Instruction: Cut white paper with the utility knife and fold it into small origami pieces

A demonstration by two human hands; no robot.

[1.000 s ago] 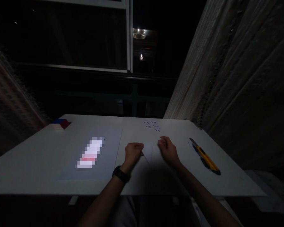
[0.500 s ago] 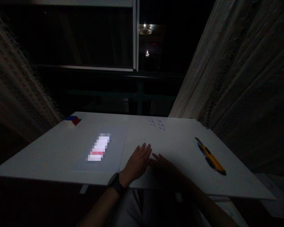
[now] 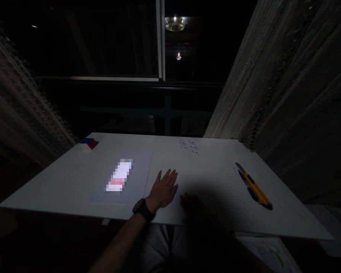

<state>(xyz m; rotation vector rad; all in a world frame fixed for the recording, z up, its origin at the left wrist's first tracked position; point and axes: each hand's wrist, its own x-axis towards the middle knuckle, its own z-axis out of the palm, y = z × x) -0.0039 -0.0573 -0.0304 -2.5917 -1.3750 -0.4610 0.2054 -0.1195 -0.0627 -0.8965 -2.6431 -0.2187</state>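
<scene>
My left hand [image 3: 162, 191], with a dark watch [image 3: 143, 209] on its wrist, lies palm down on the white table [image 3: 216, 170], fingers stretched and the thumb a little apart. It holds nothing. Beside it on the right, in deep shadow, is my right hand [image 3: 193, 204]; its fingertips show faintly, stretched out over the table, and I see nothing in them. The nearest thing to my left hand is a pale sheet of paper [image 3: 142, 178]. On that sheet lies a bright, blurred-out screen [image 3: 121, 174].
A yellow and black utility knife [image 3: 255, 189] lies on the right, its blade pointing away. Several small dark-marked pieces [image 3: 190, 146] sit at the back. A blue, red and white block [image 3: 88, 143] stands at the far left corner. Curtains [image 3: 238, 87] hang at both sides.
My hands, close together and touching or nearly so before, are now apart. The right hand has drawn back slightly into darker shadow. The view has tilted slightly.
</scene>
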